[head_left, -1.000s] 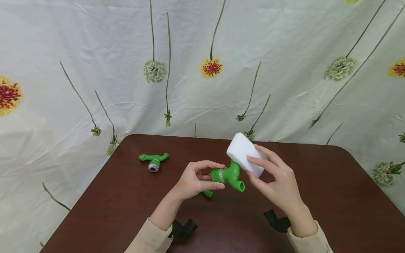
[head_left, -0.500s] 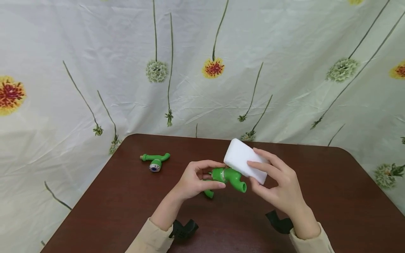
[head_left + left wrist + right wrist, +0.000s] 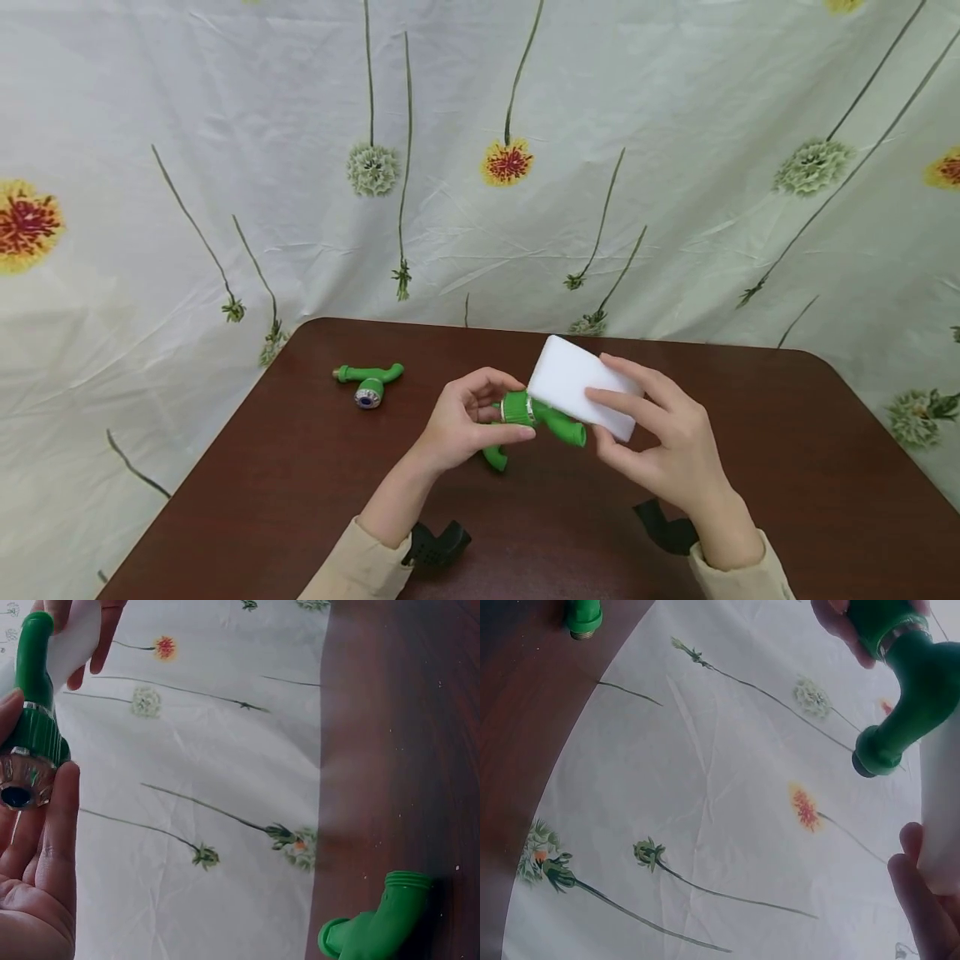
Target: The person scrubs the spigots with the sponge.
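Note:
My left hand [image 3: 461, 421] grips a green plastic tap [image 3: 561, 423] by its ribbed collar, thumb and fingers on opposite sides. The spout points to the right, and a silver knob with a dark blue centre shows in the left wrist view on this tap [image 3: 31, 682]. Between the fingers and thumb of my right hand [image 3: 671, 437] is a white sponge block [image 3: 562, 377]. It lies tilted against the back of the tap and hides the inlet end in the head view. Both things are held up above the table.
On the dark brown table [image 3: 315, 483], a second green tap [image 3: 367, 379] lies at the back left. Another green tap [image 3: 495, 457] is mostly hidden behind my left hand. A white flowered cloth [image 3: 450, 217] hangs behind the table. Black mounts [image 3: 438, 543] sit at both wrists.
My right hand has lowered the sponge along the tap, which it now covers more. The tap has turned in my left hand, its spout end shifting slightly. The tap at the back left has stayed put.

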### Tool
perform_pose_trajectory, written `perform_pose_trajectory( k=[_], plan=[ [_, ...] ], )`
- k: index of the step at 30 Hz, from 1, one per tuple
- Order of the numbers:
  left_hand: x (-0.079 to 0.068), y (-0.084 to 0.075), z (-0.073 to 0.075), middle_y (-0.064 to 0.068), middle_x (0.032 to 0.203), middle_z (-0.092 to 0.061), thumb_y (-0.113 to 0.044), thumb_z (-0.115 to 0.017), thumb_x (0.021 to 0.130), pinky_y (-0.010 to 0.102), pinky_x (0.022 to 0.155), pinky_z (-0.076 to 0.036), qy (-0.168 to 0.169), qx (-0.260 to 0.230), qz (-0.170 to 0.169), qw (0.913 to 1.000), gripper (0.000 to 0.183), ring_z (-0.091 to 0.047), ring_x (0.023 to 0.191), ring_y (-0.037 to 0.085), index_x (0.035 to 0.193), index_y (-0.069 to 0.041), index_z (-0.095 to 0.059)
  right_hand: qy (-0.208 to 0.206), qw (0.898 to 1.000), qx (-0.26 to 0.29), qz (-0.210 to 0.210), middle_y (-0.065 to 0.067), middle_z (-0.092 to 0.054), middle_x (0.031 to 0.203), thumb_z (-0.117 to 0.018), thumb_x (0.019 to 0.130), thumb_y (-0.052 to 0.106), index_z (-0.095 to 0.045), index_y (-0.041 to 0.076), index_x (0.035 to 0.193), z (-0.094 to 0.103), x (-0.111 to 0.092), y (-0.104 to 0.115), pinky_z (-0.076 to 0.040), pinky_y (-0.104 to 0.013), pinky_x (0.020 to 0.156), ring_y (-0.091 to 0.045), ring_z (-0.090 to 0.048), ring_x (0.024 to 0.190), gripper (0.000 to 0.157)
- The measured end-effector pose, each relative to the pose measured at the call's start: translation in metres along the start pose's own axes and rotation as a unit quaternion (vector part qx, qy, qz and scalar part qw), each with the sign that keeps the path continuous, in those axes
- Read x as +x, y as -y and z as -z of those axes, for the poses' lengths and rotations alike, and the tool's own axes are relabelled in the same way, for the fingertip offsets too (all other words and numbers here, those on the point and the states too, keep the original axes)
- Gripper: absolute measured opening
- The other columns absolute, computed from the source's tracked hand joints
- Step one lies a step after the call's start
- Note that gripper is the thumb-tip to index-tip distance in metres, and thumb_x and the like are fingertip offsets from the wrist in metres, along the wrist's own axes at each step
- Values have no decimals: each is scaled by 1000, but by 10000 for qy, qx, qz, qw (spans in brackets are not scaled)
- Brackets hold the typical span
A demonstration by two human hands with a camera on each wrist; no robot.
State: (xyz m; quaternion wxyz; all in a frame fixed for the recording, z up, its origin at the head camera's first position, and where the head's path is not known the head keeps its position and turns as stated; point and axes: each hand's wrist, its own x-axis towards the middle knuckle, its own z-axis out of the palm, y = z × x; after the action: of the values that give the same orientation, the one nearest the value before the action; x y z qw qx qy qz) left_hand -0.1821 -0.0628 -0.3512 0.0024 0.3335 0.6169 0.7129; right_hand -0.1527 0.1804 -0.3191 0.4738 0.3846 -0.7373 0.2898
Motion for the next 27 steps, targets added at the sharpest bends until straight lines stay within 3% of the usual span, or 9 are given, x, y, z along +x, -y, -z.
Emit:
perform_pose_trajectory(
  k=[3,8,11,15,20,23,27],
  plan=[
    [0,-1,1,15,97,-62,10,-76,70,35,63,-57,-73,52,-11,10000,39,-67,70,23,106,8,-60,99,9998,-160,109,-17,-64,109,-54,81,24,-74,10,91,0,1,1,-45,-21,61,-26,-62,88,26],
    [-1,-3,3,16,100,-62,6,-76,72,35,63,-57,-139,163,38,9998,39,-68,70,24,108,6,-62,44,9978,-584,-307,-13,-64,112,-55,81,28,-74,12,92,0,-2,-1,-43,-24,56,-26,-62,91,28],
    [-1,-2,3,15,99,-62,6,-76,72,34,64,-57,-203,254,-41,9995,40,-67,72,21,110,5,-63,50,9993,-340,-177,-14,-64,112,-56,80,26,-74,11,93,-1,-2,-1,-43,-24,58,-26,-62,90,27],
    [0,-2,3,13,99,-62,6,-76,72,35,68,-57,-308,433,-275,9982,40,-63,77,17,110,5,-64,372,9993,-14,68,-14,-63,113,-57,80,24,-74,11,95,-1,-2,-1,-44,-21,59,-23,-61,89,26],
    [0,-3,3,13,99,-60,7,-76,72,34,70,-56,-361,404,-423,9976,44,-61,79,15,114,4,-63,320,9986,-374,-194,-12,-63,114,-54,83,29,-74,12,94,-1,-4,-2,-42,-21,56,-24,-62,92,28],
    [0,-2,3,17,102,-60,10,-75,72,33,71,-56,-386,346,-477,9975,52,-63,81,16,121,5,-58,319,9991,-198,-184,-14,-63,114,-55,84,30,-74,12,95,-1,-4,-2,-44,-22,59,-25,-62,92,28],
    [0,-2,3,19,104,-61,11,-75,70,29,72,-55,-552,259,-397,9974,51,-63,83,17,117,5,-56,489,9987,-32,-106,-14,-63,115,-55,85,30,-74,12,96,-2,-4,-1,-44,-21,59,-24,-62,93,28]
  ],
)
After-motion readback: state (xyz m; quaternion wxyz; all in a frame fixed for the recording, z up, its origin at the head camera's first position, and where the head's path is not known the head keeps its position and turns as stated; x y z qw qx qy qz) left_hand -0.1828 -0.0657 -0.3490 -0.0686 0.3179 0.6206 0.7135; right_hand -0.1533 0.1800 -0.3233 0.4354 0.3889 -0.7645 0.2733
